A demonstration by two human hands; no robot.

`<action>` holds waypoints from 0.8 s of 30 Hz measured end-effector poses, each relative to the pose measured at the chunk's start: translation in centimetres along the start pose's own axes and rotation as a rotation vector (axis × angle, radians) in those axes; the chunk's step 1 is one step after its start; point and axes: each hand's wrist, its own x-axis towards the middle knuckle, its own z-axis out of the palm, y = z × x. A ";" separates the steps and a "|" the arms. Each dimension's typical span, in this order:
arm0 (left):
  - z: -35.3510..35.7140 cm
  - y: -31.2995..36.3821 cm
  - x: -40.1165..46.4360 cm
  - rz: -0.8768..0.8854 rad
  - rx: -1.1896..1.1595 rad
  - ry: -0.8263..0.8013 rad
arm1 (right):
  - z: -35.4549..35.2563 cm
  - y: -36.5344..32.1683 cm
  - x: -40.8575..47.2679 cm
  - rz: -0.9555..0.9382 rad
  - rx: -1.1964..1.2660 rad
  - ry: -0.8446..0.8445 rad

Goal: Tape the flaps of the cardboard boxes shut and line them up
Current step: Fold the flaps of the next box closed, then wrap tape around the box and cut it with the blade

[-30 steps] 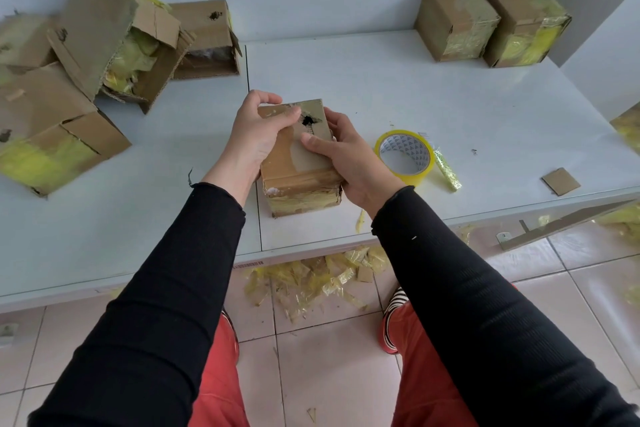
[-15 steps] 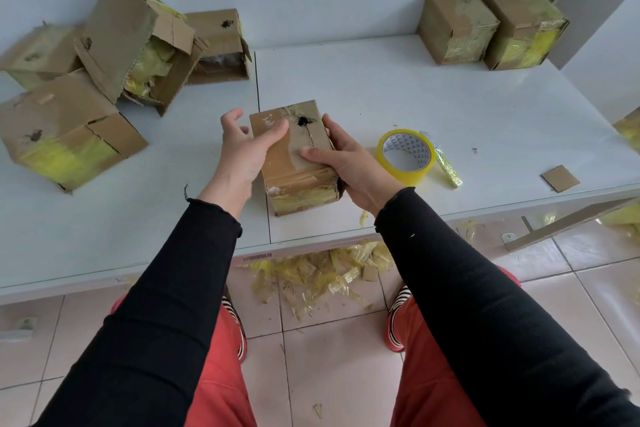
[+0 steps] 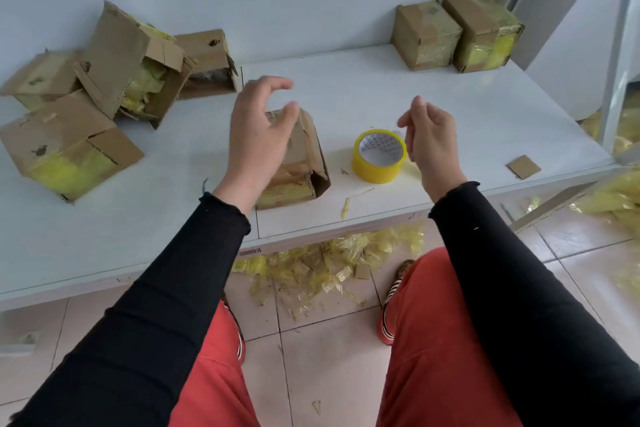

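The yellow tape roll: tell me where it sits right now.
In the head view the yellow tape roll lies flat on the white table, near its front edge, between the small cardboard box to its left and the right hand.

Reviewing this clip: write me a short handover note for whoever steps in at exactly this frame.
Left hand: raised over the small box, fingers loosely curled, gripping nothing.
Right hand: lifted beside the tape roll, holding nothing.
Small box sits near the front edge of the white table, with a side flap loose. The yellow tape roll lies flat just right of it.
Done: two taped boxes stand side by side at the back right.
Left: tape this box and move it to that row; then the pile of untaped boxes at the back left, at least one gaping open.
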 end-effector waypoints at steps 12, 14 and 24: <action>15.2 4.2 -2.2 0.100 0.426 -0.617 | -2.1 5.2 0.4 0.196 -0.476 -0.204; 15.5 4.2 -1.8 0.035 0.455 -0.587 | -2.1 4.9 0.3 0.218 -0.391 -0.187; 11.6 4.0 -1.7 -0.337 -0.057 -0.536 | -2.3 2.1 -1.8 -0.307 -0.439 -0.289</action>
